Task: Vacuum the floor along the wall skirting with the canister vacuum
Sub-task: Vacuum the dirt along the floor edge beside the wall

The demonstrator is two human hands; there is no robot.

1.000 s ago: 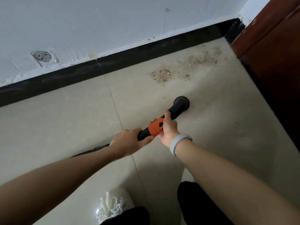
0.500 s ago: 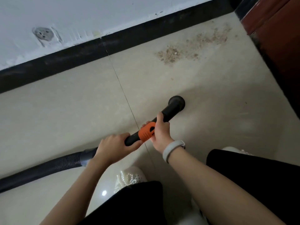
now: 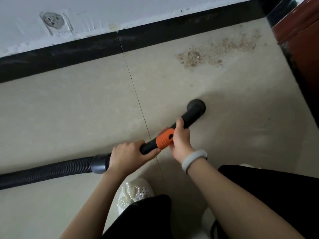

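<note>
left hand (image 3: 128,155): wrapped around the black vacuum wand (image 3: 172,133) at its lower-left end, fingers curled over the top, thumb along the side, just past the grey cuff (image 3: 100,163) where the hose joins

right hand (image 3: 181,137): gripping the wand a bit further up, right at the orange collar (image 3: 164,138), fingers curled round the tube. Pale band (image 3: 193,160) on that wrist

wand axis: runs diagonally, lower-left to upper-right, tilted down toward the floor. Both hands are on it close together, collar between them

nozzle (image 3: 196,106): round black end, pointing up-right and down at the tile. Looks like it's touching the floor or just above it, honestly can't tell which

hose (image 3: 44,173): black ribbed one, trails off from the cuff to the left edge, lying low across the floor

floor (image 3: 69,109): beige tiles, a grout line (image 3: 138,100) runs from the skirting down under the wand

dirt patch (image 3: 215,52): brownish crumbs scattered near the skirting, up and right of the nozzle, well apart from it

skirting (image 3: 69,52): black strip along the foot of the white wall (image 3: 120,11), which has a rough patched spot (image 3: 51,20) at upper left

right edge: reddish-brown wooden panel (image 3: 303,37), could be a door or cabinet

bottom: black trousers (image 3: 276,195) and a white shoe with pearl beads (image 3: 134,192)
</note>
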